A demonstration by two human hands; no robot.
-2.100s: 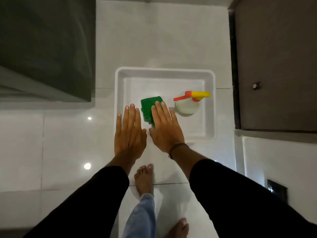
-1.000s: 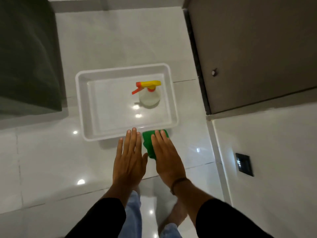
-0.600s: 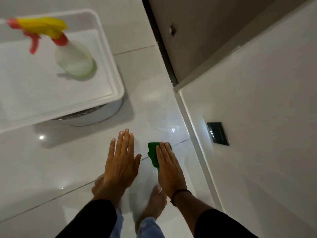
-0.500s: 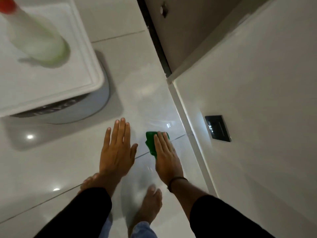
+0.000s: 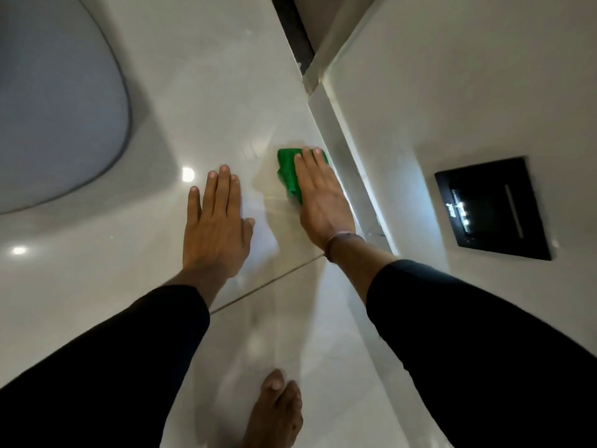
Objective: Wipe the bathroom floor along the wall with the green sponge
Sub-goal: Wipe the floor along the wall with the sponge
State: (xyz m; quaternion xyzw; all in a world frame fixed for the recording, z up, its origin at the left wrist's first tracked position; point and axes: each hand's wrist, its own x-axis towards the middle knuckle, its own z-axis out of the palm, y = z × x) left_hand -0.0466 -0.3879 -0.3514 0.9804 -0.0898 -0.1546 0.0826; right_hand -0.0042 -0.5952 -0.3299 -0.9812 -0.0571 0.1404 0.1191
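R hand (image 5: 323, 202) lay flat, fingers straight, pressing down on the green sponge (image 5: 288, 171); not curled round it. Sponge sat on the floor (image 5: 226, 92) just beside the skirting at the foot of the wall (image 5: 468, 92), poking out to the left of and beyond the fingers. L hand (image 5: 215, 227) spread flat w/ palm down over the tile, empty, near the R. Black sleeves on both arms. Dark panel (image 5: 491, 208) on wall; bare foot (image 5: 274, 412) below.
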